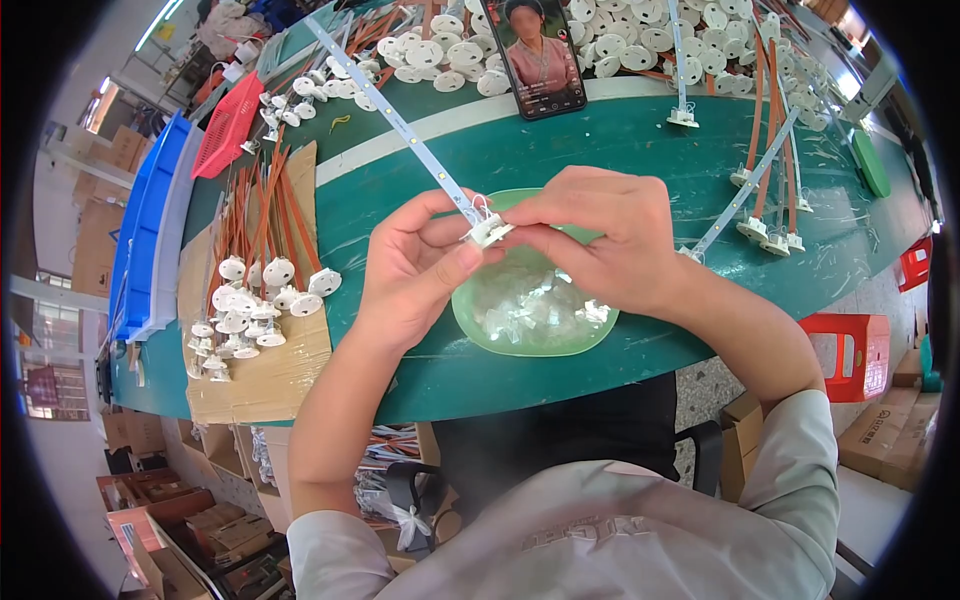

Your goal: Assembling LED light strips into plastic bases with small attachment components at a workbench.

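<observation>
My left hand (400, 270) is closed around the lower end of a long, thin LED light strip (395, 122), which slants up to the far left. At that end sits a white plastic base (490, 232) with thin white wires looping above it. My right hand (615, 235) pinches at the base's right edge; whether a small piece is between its fingertips I cannot tell. Below both hands stands a light green bowl (535, 350) holding many small clear, shiny plastic pieces (530, 305).
Strips with white round bases (240, 300) lie on cardboard (265, 385) at left, beside a blue bin (150, 230) and red basket (228, 125). A phone (540, 60) stands at the back before heaped white discs (640, 40). More strips (765, 180) lie right.
</observation>
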`<state>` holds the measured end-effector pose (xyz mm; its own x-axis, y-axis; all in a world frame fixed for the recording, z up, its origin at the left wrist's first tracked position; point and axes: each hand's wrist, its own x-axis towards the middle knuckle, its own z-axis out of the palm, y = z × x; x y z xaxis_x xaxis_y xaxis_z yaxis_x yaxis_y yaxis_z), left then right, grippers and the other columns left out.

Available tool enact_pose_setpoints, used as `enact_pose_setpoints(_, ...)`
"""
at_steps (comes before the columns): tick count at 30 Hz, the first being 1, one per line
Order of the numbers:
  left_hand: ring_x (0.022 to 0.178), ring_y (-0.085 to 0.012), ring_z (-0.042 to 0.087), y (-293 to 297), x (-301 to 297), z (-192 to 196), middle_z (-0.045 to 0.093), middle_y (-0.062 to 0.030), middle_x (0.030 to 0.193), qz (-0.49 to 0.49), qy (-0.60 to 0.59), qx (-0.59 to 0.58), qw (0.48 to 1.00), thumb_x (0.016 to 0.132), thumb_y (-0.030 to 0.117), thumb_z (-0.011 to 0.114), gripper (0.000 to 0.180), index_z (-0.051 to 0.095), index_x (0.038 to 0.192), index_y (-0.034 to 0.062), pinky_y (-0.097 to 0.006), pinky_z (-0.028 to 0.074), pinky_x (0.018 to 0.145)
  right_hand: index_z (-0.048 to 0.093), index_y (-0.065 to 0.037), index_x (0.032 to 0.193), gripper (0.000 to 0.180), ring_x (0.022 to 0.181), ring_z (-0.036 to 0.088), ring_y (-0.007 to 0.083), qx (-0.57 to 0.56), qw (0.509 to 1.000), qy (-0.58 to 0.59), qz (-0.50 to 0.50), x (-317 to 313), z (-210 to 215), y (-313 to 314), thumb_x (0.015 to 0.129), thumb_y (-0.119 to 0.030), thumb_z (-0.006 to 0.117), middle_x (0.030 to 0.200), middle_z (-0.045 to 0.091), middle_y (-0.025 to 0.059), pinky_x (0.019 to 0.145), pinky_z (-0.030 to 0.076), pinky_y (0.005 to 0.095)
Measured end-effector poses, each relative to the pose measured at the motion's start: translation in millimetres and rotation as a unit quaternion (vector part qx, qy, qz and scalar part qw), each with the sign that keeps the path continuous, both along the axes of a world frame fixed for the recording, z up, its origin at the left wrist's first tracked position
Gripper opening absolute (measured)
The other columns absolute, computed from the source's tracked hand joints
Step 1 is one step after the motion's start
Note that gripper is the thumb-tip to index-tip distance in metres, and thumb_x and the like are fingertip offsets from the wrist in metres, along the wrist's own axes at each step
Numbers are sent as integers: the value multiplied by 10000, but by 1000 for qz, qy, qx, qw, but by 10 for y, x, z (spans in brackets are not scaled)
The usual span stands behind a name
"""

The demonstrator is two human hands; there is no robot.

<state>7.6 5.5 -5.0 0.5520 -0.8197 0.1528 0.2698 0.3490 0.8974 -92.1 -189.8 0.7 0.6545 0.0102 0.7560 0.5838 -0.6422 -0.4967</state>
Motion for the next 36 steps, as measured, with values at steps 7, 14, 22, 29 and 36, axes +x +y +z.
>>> enact_pose_setpoints(7,1122,-348,644,99,141,39,640,-245,1204,-1,-2,-4,1000,935,78,637,384,508,1279,-32,-406,531,961,739,23,946,139,767,672,105,189,977,89,-35,51,-10,-89,807,16,747,833,726,92,689,561,263)
enact_pose_setpoints(14,1077,-318,660,79,129,23,666,-198,1178,106,17,-42,993,947,89,635,333,532,1248,-9,-366,531,911,733,-22,907,115,729,670,242,-80,987,98,-99,25,-54,-91,807,-77,748,857,707,116,655,539,328)
enact_pose_setpoints(22,1032,-213,642,43,62,9,668,-154,1168,165,-48,-1,985,907,36,679,305,556,1185,13,-307,510,853,712,-65,896,127,846,617,278,-222,932,246,146,-80,-60,-30,787,-120,745,871,653,74,755,513,381)
enact_pose_setpoints(29,1060,-188,629,7,-34,42,668,-151,1166,126,-67,34,989,883,36,710,333,560,1180,15,-330,493,929,731,-28,913,115,788,644,280,-71,957,229,161,-40,8,-37,816,-85,713,866,681,88,686,514,358)
enact_pose_setpoints(36,1069,-164,621,-10,-10,-26,678,-123,1122,113,-66,46,990,884,40,714,290,578,1139,20,-339,484,943,717,7,935,105,704,677,176,51,912,391,109,-56,118,13,836,-14,690,787,702,95,649,549,288)
